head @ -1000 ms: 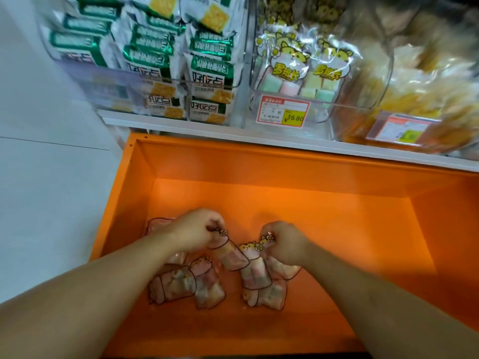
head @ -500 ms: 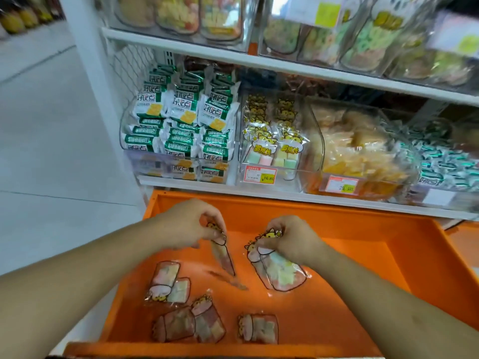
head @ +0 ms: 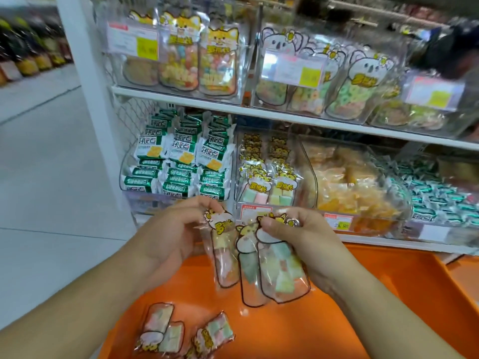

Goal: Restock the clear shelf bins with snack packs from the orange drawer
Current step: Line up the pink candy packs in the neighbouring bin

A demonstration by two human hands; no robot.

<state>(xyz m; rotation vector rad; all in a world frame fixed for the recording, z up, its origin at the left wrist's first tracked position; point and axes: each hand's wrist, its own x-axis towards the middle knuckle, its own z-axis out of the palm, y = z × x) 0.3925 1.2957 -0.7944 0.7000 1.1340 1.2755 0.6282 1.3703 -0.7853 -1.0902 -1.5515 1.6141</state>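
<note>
Holding snack packs (head: 261, 265), above orange drawer (head: 388, 294)

Both hands (head: 166, 237) (head: 298, 237) risen from drawer, packs (head: 259, 263) lifted, seemingly brought together

packs (head: 166, 330) in drawer (head: 388, 294), bins (head: 267, 174) above

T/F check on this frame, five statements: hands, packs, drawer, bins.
1. Both hands hold packs. True: left hand grips one pack, right hand pinches two packs.
2. The drawer is shut. False: it stands open.
3. Loose packs lie in the drawer. True.
4. The held packs are already in a bin. False: they hang above the drawer.
5. The bin with matching packs is empty. False: it holds rows of packs.
</note>
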